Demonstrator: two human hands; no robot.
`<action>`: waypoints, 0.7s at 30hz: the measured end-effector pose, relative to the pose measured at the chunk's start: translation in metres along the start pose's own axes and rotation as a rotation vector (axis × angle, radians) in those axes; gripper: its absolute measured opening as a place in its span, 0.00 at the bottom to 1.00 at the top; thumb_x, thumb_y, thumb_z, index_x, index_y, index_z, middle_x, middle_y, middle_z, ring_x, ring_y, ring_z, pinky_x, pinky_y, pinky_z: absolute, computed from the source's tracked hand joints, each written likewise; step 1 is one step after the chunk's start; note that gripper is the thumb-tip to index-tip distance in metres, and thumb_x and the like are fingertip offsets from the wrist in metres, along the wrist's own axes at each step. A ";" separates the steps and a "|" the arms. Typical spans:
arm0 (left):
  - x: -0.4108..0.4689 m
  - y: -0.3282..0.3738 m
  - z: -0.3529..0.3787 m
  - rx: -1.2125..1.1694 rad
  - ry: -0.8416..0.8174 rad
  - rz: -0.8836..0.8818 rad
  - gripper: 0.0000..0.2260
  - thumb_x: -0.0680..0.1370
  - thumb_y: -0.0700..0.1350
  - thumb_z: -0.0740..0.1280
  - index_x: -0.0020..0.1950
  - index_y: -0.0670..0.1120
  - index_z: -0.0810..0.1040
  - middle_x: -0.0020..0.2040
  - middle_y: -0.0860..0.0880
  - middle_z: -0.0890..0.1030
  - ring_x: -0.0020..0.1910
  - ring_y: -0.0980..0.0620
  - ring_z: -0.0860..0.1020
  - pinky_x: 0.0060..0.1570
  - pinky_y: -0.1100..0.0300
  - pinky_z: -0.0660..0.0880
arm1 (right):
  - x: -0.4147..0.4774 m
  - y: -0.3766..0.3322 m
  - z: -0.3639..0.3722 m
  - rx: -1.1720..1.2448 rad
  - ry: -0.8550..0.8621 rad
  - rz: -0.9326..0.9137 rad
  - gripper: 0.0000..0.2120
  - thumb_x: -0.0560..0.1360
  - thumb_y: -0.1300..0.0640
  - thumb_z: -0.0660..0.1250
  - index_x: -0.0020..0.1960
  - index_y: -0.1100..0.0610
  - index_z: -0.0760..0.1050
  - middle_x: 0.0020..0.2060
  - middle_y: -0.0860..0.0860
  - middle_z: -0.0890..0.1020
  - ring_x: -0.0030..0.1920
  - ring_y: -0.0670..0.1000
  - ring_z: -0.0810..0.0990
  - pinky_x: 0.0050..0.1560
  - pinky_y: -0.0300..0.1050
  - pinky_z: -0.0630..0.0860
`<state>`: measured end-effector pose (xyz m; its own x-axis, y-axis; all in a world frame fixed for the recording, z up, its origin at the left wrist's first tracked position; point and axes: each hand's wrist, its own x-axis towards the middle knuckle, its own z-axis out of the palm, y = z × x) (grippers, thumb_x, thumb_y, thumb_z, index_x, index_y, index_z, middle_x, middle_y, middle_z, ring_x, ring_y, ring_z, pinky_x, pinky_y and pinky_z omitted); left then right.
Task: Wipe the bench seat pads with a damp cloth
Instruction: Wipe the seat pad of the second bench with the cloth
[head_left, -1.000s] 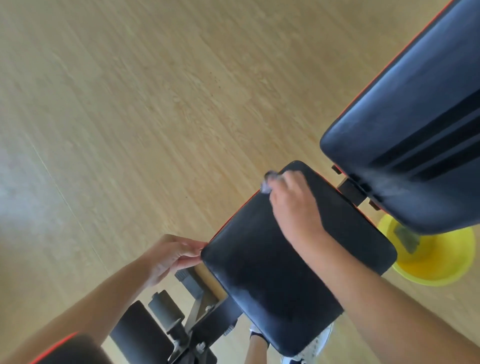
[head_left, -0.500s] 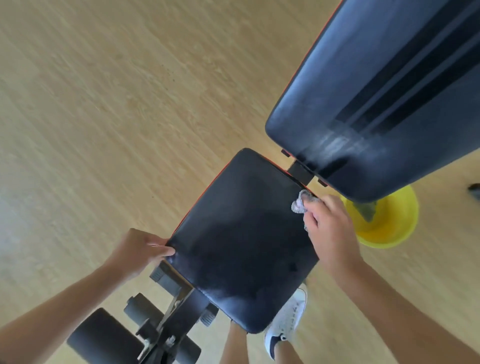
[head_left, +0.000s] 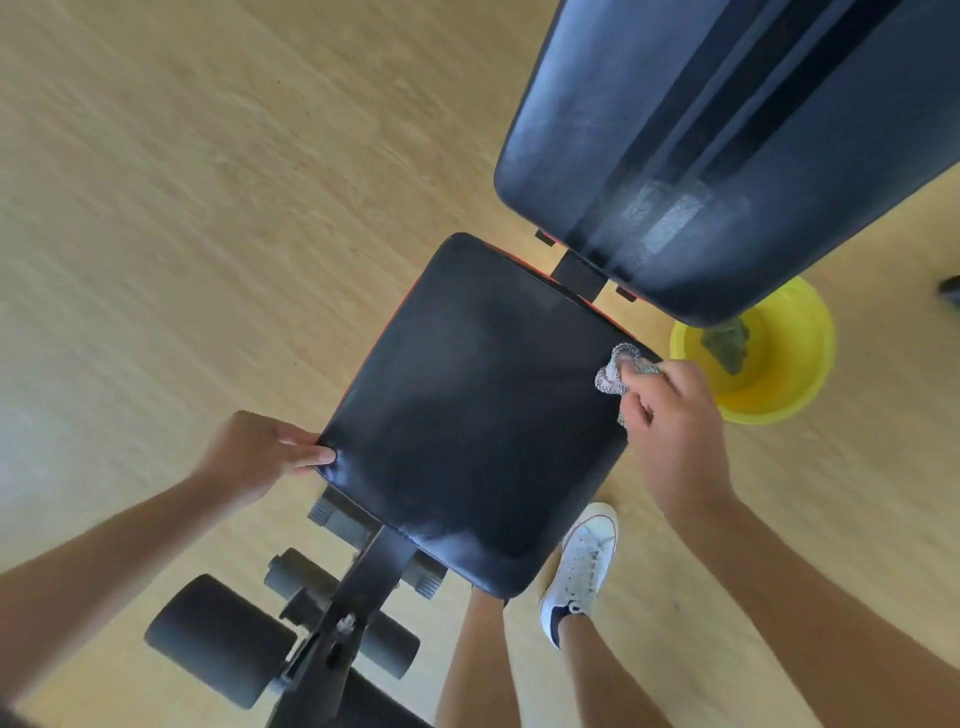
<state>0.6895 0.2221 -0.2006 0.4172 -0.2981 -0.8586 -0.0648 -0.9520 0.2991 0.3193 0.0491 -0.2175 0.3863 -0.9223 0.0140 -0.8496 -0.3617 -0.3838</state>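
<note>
A black seat pad (head_left: 478, 405) of a workout bench fills the middle of the view, with the larger black back pad (head_left: 727, 145) raised beyond it at the upper right. My right hand (head_left: 675, 431) presses a small grey cloth (head_left: 615, 374) against the seat pad's right edge, near its far corner. At the pad's near left corner, my left hand (head_left: 260, 457) grips the edge with the thumb on top. Faint damp streaks show on both pads.
A yellow basin (head_left: 769, 353) with another dark cloth in it stands on the wooden floor right of the bench, partly under the back pad. Black foam rollers (head_left: 218, 639) and the bench frame lie below the seat. My white shoe (head_left: 582, 566) stands beside the seat's near right corner.
My right hand has swept the cloth from the seat pad's far left corner across to its right edge. My left hand has kept its grip on the near left corner.
</note>
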 end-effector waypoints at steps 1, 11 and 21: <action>0.000 0.000 0.001 -0.028 0.004 -0.007 0.06 0.71 0.34 0.79 0.41 0.44 0.89 0.31 0.50 0.88 0.37 0.56 0.88 0.29 0.75 0.77 | -0.023 -0.014 0.005 0.024 -0.006 0.080 0.11 0.79 0.68 0.67 0.59 0.65 0.84 0.40 0.58 0.79 0.41 0.60 0.78 0.40 0.51 0.81; -0.002 -0.003 0.003 -0.070 0.022 -0.007 0.07 0.71 0.34 0.80 0.40 0.45 0.88 0.31 0.51 0.88 0.36 0.53 0.89 0.33 0.72 0.81 | -0.100 -0.176 0.074 0.240 -0.494 -0.634 0.07 0.77 0.66 0.68 0.52 0.62 0.83 0.42 0.53 0.82 0.43 0.53 0.80 0.43 0.45 0.81; 0.003 -0.021 0.003 -0.192 0.015 -0.018 0.06 0.71 0.34 0.80 0.46 0.41 0.90 0.39 0.44 0.91 0.41 0.49 0.90 0.39 0.67 0.83 | 0.073 -0.282 0.079 -0.180 -0.823 -0.533 0.23 0.77 0.66 0.68 0.30 0.55 0.61 0.30 0.50 0.64 0.46 0.54 0.64 0.45 0.48 0.64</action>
<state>0.6895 0.2414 -0.2107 0.4299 -0.2786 -0.8588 0.1169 -0.9260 0.3589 0.6151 0.0943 -0.1813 0.8040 -0.2762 -0.5266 -0.5082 -0.7790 -0.3674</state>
